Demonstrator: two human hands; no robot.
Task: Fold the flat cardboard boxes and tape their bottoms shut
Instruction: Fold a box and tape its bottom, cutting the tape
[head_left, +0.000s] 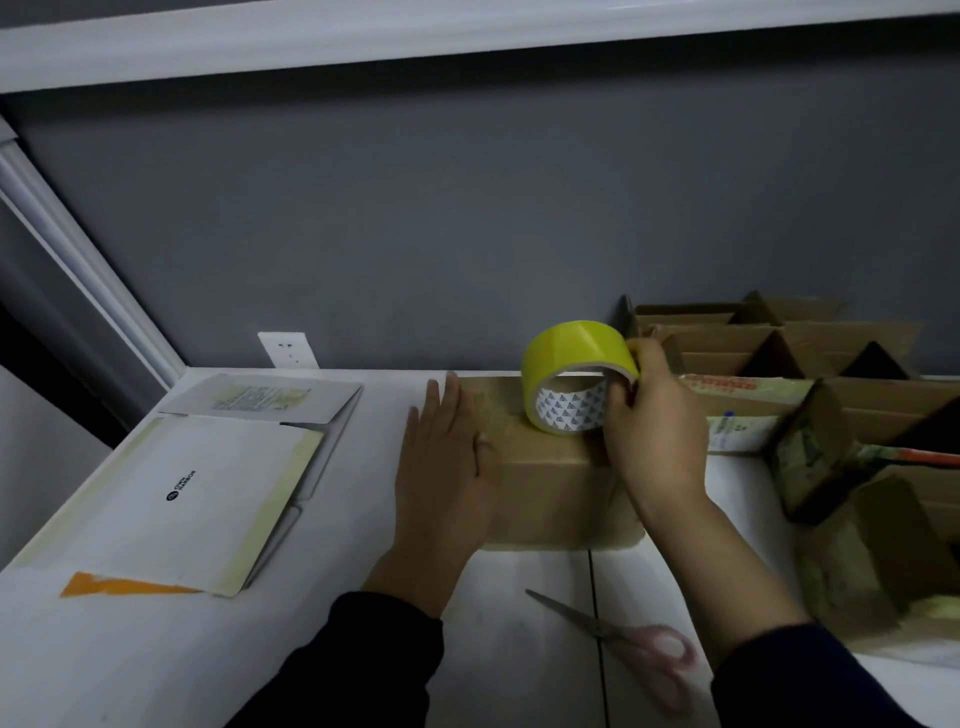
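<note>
Beside the box (545, 467), scissors (623, 639); folded boxes (779, 338) crowd right.

- This looks like a plain indoor packing spot, perhaps in an office or a home; which one cannot be told.
- A white table (156, 649) stands against a bare grey wall (467, 208) with white trim.
- A white wall socket (288, 349) sits just above the tabletop.
- Folded cardboard boxes (779, 343) crowd the right side.
- Flat white cartons (171, 493) lie on the left.
- A roll of yellow tape (576, 374) and scissors (623, 644) are packing tools.
</note>
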